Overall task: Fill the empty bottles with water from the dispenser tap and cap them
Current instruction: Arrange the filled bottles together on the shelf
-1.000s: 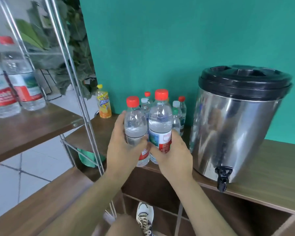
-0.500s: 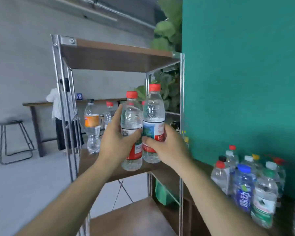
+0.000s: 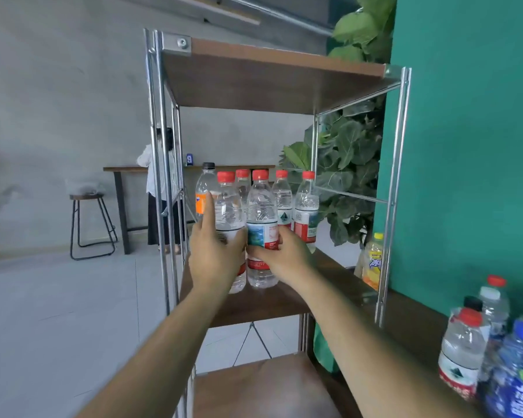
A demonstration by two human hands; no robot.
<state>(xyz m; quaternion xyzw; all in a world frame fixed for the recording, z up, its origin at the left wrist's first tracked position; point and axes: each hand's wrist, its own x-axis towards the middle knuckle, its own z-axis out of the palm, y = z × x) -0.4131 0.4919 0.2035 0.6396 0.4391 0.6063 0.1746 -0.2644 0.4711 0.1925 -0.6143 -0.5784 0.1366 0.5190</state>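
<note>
Fingers (image 3: 208, 212) curl round two capped bottles (image 3: 228, 212) (image 3: 261, 206) (left hand (image 3: 215, 260) one, right hand (image 3: 287, 262) one).

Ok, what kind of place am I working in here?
Likely a café or studio-type workspace, not a home: bare concrete wall, high table with a stool, and a metal-framed shelf of capped bottles, the left hand and right hand each gripping one.

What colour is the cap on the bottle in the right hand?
Red: the bottle has a red cap, head view.
</note>
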